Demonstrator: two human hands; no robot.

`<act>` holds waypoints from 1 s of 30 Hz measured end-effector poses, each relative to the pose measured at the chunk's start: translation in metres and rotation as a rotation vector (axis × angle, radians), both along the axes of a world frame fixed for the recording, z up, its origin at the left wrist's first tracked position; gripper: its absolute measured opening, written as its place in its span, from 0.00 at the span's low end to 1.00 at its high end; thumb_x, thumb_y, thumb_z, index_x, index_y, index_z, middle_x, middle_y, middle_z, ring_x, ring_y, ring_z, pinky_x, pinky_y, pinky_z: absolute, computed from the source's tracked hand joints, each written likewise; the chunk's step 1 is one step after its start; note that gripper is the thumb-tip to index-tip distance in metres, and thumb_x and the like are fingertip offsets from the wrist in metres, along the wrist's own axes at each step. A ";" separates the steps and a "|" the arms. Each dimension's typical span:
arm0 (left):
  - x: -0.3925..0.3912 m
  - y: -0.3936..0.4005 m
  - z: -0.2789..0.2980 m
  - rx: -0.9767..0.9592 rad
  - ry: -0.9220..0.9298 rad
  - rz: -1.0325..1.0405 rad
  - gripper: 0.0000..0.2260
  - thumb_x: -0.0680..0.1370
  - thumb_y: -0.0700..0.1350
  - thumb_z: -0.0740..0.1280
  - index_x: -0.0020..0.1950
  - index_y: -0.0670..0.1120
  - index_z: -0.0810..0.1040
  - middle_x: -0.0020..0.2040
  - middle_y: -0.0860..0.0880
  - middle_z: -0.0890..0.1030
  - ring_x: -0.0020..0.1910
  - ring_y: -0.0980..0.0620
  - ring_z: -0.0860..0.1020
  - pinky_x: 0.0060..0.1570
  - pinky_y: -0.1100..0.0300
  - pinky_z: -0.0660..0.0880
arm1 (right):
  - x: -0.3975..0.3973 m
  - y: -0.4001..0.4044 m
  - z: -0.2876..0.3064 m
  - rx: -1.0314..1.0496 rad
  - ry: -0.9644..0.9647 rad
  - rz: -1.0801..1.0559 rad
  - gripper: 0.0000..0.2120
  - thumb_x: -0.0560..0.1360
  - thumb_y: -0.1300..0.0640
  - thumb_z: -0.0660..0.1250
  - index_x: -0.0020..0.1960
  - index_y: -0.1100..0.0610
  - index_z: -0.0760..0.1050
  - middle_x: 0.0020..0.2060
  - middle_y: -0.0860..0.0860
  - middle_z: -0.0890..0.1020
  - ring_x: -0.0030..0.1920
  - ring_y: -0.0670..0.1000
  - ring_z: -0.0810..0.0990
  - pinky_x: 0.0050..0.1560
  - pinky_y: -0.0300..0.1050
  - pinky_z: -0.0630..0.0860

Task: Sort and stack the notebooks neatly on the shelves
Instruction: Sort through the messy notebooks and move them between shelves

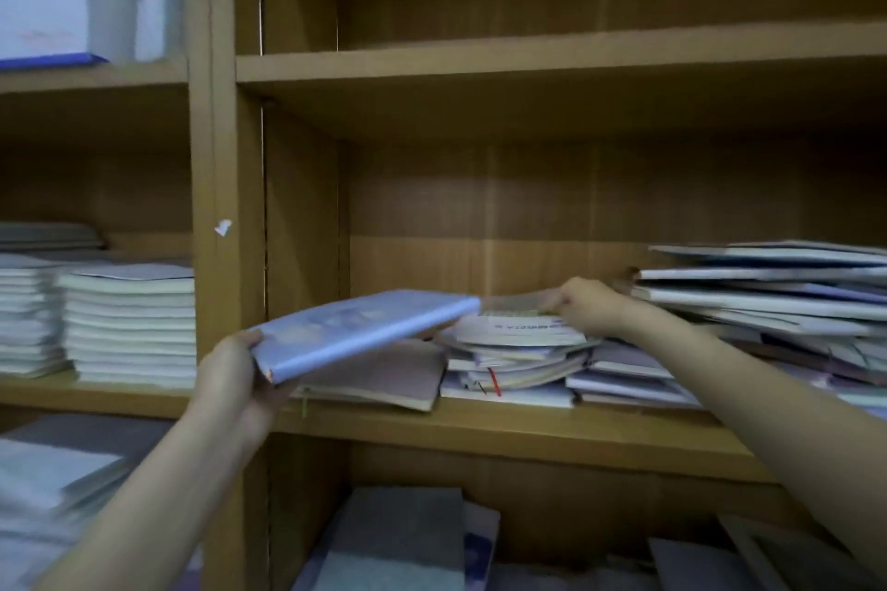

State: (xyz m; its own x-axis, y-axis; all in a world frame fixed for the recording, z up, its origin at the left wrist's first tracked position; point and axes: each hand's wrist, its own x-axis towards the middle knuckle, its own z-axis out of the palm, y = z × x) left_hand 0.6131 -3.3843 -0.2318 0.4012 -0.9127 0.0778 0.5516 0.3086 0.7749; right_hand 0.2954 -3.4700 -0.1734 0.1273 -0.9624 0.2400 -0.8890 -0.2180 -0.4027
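**Blue notebook held at middle shelf**

Left hand (230, 374) grips blue notebook (355, 331) by its near corner, tilted, above the shelf (504, 427) edge. Right hand (588, 307) on top of the messy pile (518, 350), fingers curled over the top notebook's far edge. Neat stacks (129, 326) in left bay. Frame blurred.

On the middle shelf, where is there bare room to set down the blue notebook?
The middle shelf is bare only along its front lip. Loose notebooks and the messy right pile crowd it. The upper shelf looks bare. The left hand holds the blue notebook.
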 end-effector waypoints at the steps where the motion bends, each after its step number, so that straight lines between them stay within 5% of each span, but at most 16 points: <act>1: -0.001 -0.003 -0.003 0.009 -0.010 0.013 0.14 0.80 0.41 0.55 0.65 0.38 0.68 0.49 0.42 0.77 0.41 0.47 0.76 0.35 0.53 0.76 | -0.002 0.003 0.001 0.017 -0.035 0.042 0.18 0.78 0.68 0.55 0.57 0.58 0.80 0.55 0.51 0.81 0.54 0.57 0.80 0.52 0.46 0.78; 3: -0.004 -0.005 -0.009 0.013 0.012 0.005 0.16 0.80 0.41 0.56 0.67 0.38 0.67 0.52 0.41 0.76 0.43 0.47 0.76 0.39 0.53 0.74 | -0.007 0.017 0.002 0.060 -0.066 0.102 0.18 0.77 0.70 0.56 0.57 0.57 0.81 0.53 0.51 0.83 0.55 0.56 0.80 0.56 0.46 0.78; 4: -0.005 -0.006 -0.011 0.005 0.039 -0.005 0.16 0.80 0.41 0.55 0.67 0.38 0.67 0.52 0.41 0.76 0.43 0.47 0.77 0.39 0.54 0.73 | -0.010 0.024 0.001 0.070 -0.007 0.146 0.19 0.77 0.70 0.57 0.60 0.56 0.79 0.56 0.50 0.81 0.55 0.50 0.79 0.56 0.38 0.76; 6: -0.006 -0.005 -0.011 -0.039 0.083 -0.019 0.15 0.81 0.41 0.54 0.66 0.39 0.67 0.54 0.42 0.76 0.42 0.48 0.77 0.38 0.56 0.73 | -0.011 0.038 -0.005 -0.021 0.154 0.207 0.21 0.76 0.66 0.61 0.66 0.52 0.73 0.58 0.44 0.78 0.50 0.36 0.75 0.48 0.25 0.69; 8: -0.006 -0.003 -0.007 -0.092 0.110 -0.016 0.13 0.81 0.41 0.54 0.65 0.39 0.67 0.57 0.42 0.75 0.45 0.49 0.77 0.41 0.56 0.73 | -0.011 0.045 -0.015 -0.194 0.182 0.251 0.18 0.76 0.63 0.64 0.64 0.49 0.75 0.48 0.38 0.78 0.38 0.30 0.73 0.39 0.23 0.67; 11: -0.004 -0.002 -0.001 -0.183 0.119 0.010 0.11 0.82 0.41 0.55 0.63 0.40 0.67 0.57 0.42 0.77 0.49 0.50 0.78 0.44 0.58 0.75 | -0.007 0.043 -0.014 -0.528 0.097 0.226 0.04 0.78 0.54 0.63 0.50 0.47 0.76 0.34 0.38 0.75 0.36 0.39 0.76 0.39 0.39 0.67; 13: -0.004 0.000 0.003 -0.239 0.120 0.001 0.07 0.82 0.41 0.55 0.58 0.41 0.68 0.50 0.45 0.78 0.45 0.53 0.79 0.41 0.61 0.77 | 0.002 0.038 0.004 -0.851 0.170 0.087 0.09 0.78 0.50 0.61 0.46 0.54 0.75 0.32 0.47 0.73 0.42 0.56 0.74 0.41 0.50 0.66; 16: -0.004 0.003 0.006 -0.344 0.181 -0.044 0.07 0.81 0.40 0.55 0.53 0.41 0.72 0.46 0.47 0.81 0.38 0.55 0.82 0.38 0.63 0.79 | 0.026 0.039 0.047 -1.241 0.255 0.001 0.11 0.76 0.55 0.64 0.42 0.63 0.72 0.31 0.53 0.72 0.41 0.60 0.72 0.33 0.47 0.62; 18: -0.002 0.006 0.007 -0.416 0.209 -0.051 0.10 0.81 0.40 0.56 0.61 0.42 0.71 0.48 0.48 0.83 0.40 0.56 0.83 0.34 0.63 0.79 | 0.047 0.037 0.065 -1.337 0.392 -0.093 0.11 0.77 0.54 0.60 0.45 0.63 0.73 0.38 0.58 0.77 0.41 0.61 0.73 0.31 0.45 0.62; 21: 0.000 0.009 0.007 -0.454 0.222 -0.033 0.16 0.81 0.40 0.56 0.69 0.43 0.67 0.58 0.46 0.79 0.45 0.56 0.83 0.34 0.63 0.79 | 0.084 0.026 0.066 -0.935 0.540 -0.140 0.13 0.80 0.53 0.57 0.58 0.60 0.73 0.54 0.59 0.75 0.54 0.62 0.74 0.39 0.50 0.68; 24: 0.004 0.011 0.004 -0.415 0.209 -0.036 0.15 0.81 0.40 0.57 0.68 0.42 0.68 0.58 0.46 0.79 0.44 0.55 0.83 0.34 0.62 0.79 | 0.096 0.017 0.037 -0.300 0.572 0.199 0.20 0.79 0.44 0.59 0.61 0.58 0.74 0.53 0.52 0.78 0.55 0.56 0.75 0.50 0.47 0.70; 26: 0.008 0.010 0.000 -0.377 0.169 -0.034 0.16 0.81 0.41 0.57 0.68 0.42 0.67 0.59 0.45 0.79 0.48 0.54 0.82 0.40 0.59 0.79 | 0.075 0.018 0.022 0.020 0.569 0.309 0.27 0.75 0.38 0.60 0.69 0.52 0.68 0.62 0.47 0.74 0.60 0.51 0.72 0.59 0.45 0.68; 30: 0.010 0.005 -0.005 -0.330 0.156 -0.050 0.17 0.81 0.41 0.58 0.69 0.41 0.66 0.60 0.43 0.78 0.56 0.50 0.79 0.48 0.55 0.79 | 0.004 0.029 0.005 0.224 0.525 0.316 0.46 0.67 0.38 0.71 0.76 0.43 0.48 0.74 0.41 0.54 0.74 0.45 0.53 0.73 0.42 0.52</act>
State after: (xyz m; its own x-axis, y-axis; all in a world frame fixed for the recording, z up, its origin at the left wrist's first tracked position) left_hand 0.6233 -3.3796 -0.2367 0.3869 -0.8673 0.3132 0.6758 0.4978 0.5436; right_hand 0.2994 -3.4407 -0.1687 0.4579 -0.8790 -0.1328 -0.8868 -0.4622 0.0018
